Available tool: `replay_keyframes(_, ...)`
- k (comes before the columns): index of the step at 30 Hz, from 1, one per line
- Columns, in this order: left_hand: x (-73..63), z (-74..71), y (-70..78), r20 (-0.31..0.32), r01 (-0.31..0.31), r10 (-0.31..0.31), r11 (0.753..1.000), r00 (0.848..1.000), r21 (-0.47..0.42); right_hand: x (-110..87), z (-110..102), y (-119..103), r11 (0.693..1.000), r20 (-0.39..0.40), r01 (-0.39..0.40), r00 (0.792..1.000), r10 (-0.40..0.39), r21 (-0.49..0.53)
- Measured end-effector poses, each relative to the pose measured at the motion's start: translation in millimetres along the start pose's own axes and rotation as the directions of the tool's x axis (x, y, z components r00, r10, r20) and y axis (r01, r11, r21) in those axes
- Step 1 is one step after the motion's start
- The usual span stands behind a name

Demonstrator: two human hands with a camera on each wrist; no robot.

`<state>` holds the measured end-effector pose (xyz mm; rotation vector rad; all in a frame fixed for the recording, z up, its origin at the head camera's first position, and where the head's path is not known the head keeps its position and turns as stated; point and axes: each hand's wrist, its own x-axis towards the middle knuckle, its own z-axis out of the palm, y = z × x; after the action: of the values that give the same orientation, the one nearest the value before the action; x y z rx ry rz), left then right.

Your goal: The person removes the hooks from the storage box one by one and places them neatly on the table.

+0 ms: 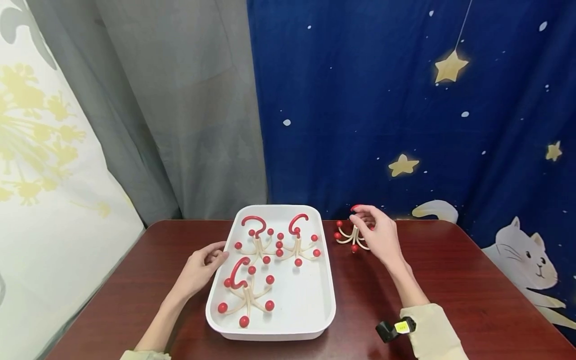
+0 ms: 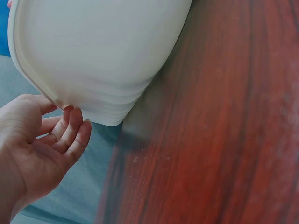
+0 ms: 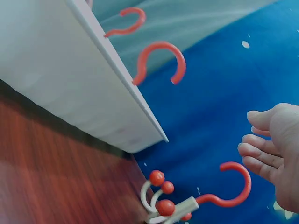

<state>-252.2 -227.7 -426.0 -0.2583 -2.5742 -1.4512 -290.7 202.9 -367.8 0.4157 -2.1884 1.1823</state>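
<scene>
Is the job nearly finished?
Nearly, if the tray is being filled: three red-hooked stands sit inside. The left hand touches the tray; the right hand, seemingly holding nothing, is by the fourth stand. That one, outside the tray, seems left.

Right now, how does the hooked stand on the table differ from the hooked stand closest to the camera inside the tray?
The table stand is on the reddish-brown table; the closest tray stand is in the white tray. In the head view, the right hand partly hides the table stand, but the closest tray stand is uncovered. There the table stand also looks smaller, the closest tray stand larger. Both have a red hook, pale arms and red balls.
</scene>
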Motion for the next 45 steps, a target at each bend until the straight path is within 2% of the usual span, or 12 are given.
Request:
replay_keyframes(8,0.4,0.3,-0.5,0.0,-0.002,0.002,1.0,1.0,-0.014,-5.0,16.4,-21.0,1.0,0.081,0.007,0.997,-0.007,0.006)
replay_keyframes(18,0.7,0.6,-1.3,-0.006,0.0,0.0,1.0,1.0,-0.012,-9.7,31.7,-43.7,0.996,0.114,0.034,0.993,-0.043,0.085)
replay_keyframes(28,0.5,0.4,-2.7,-0.007,-0.009,0.009,1.0,1.0,-0.016,-16.2,55.6,-63.8,0.988,0.165,0.078,0.981,-0.099,0.133)
replay_keyframes(33,-0.2,0.1,-3.3,0.002,-0.009,0.009,1.0,1.0,-0.021,-20.0,68.4,-75.6,0.989,0.196,0.059,0.977,-0.086,0.139)
replay_keyframes(37,-0.3,-0.3,-3.7,0.0,-0.007,0.007,1.0,1.0,-0.02,-23.0,78.6,-84.2,0.985,0.243,0.032,0.967,-0.073,0.168)
replay_keyframes(45,-0.2,-0.7,-2.9,0.004,-0.01,0.011,1.0,1.0,-0.023,-30.5,98.0,-96.5,0.976,0.324,0.034,0.94,-0.104,0.217)
